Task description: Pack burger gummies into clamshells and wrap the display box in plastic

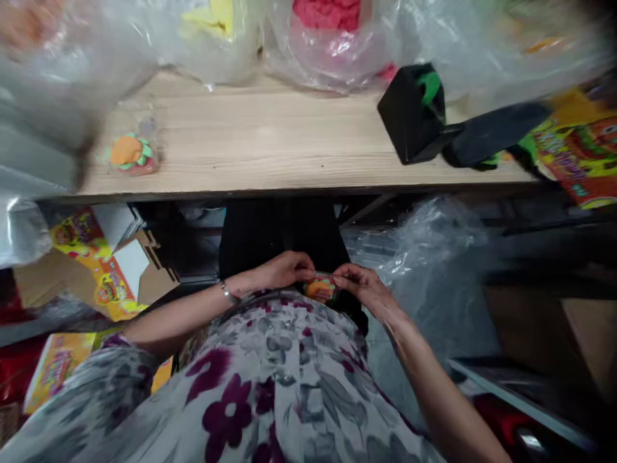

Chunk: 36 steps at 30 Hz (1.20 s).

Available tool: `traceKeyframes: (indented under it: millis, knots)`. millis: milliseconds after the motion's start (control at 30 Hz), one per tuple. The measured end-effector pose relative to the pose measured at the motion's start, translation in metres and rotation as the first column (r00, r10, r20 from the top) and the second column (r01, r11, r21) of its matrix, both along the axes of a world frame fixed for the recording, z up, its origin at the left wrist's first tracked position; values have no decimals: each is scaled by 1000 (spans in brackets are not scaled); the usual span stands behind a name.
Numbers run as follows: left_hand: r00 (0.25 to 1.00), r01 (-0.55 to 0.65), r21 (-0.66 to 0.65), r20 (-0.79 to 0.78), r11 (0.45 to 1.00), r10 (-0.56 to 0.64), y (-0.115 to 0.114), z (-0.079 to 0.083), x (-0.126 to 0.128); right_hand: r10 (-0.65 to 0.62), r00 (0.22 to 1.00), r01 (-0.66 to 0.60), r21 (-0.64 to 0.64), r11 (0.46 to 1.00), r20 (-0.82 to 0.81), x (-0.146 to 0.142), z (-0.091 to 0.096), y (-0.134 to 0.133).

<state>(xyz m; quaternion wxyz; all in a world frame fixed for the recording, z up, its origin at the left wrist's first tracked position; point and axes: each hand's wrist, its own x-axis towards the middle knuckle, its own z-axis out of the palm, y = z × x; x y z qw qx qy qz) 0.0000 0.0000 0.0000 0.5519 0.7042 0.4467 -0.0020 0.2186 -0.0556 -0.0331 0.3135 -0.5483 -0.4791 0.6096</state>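
Note:
Close to my body, below the table's front edge, I hold a small clear packet (321,289) with an orange, green and red piece inside. My left hand (289,267) pinches its upper left corner. The upper right corner is between the thumb and fingers of my right hand (361,283). On the table's left part lies a similar clear packet with a burger-shaped piece (129,153), an orange top over green and red.
Clear bags (332,45) of coloured pieces line the back of the wooden table (250,141). A black tape dispenser (412,119) stands at right, beside printed packaging (583,154). An open carton (120,276) with printed cards sits below left. Clear plastic sheeting (429,238) hangs at lower right.

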Motion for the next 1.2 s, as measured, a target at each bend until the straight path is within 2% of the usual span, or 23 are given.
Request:
traceKeyframes:
  millis: [133, 200, 267, 333, 367, 433, 467, 533, 567, 633, 700, 733, 800, 900, 1067, 1200]
  knots:
    - [999, 38, 6, 37, 999, -38, 9, 10, 9, 119, 983, -143, 179, 973, 137, 12, 9, 6]
    - [995, 88, 23, 43, 996, -89, 13, 21, 15, 210, 942, -281, 271, 921, 261, 14, 18, 10]
    - [991, 123, 42, 39, 992, -125, 14, 32, 20, 244, 923, -329, 285, 900, 296, 13, 22, 13]
    - [995, 94, 62, 36, 994, -96, 11, 36, 20, 162, 973, -198, 235, 952, 163, 12, 18, 14]
    - [997, 62, 68, 37, 996, -64, 9, 34, 18, 76, 995, -88, 190, 978, 72, 11, 12, 13]
    - [999, 1, 65, 45, 998, -4, 5, 24, 13, -108, 990, 116, 92, 989, -90, 11, 1, 10]
    - [999, -16, 54, 47, 998, 13, 3, 17, 10, -164, 977, 172, 46, 984, -135, 11, -3, 8]
    - [998, -27, 32, 54, 999, 26, 3, 7, 7, -188, 973, 193, 25, 981, -133, 11, -5, 5]
    - [998, -24, 31, 56, 999, 23, 4, 4, 6, -159, 982, 165, 49, 985, -105, 10, -3, 5]
    - [999, -5, 63, 51, 998, 2, 6, 5, 8, -41, 999, 35, 186, 982, 28, 9, 7, 8]
    - [999, 6, 115, 39, 993, -11, 6, 11, 11, 60, 978, -125, 327, 937, 201, 8, 18, 13]
    - [999, 4, 131, 36, 991, -8, 4, 13, 13, 96, 959, -192, 359, 913, 267, 9, 22, 16]
    - [999, -19, 132, 39, 991, 14, -2, 14, 13, 126, 940, -242, 361, 901, 317, 11, 27, 20]
    - [997, -66, 118, 49, 991, 61, -12, 7, 12, 170, 941, -266, 328, 906, 293, 16, 25, 19]
    - [996, -79, 136, 51, 988, 73, -21, -9, 16, 240, 889, -396, 392, 831, 389, 16, 15, 11]
    - [994, -85, 57, 67, 995, 81, -18, -11, 18, 237, 879, -399, 368, 840, 413, 17, 7, 8]
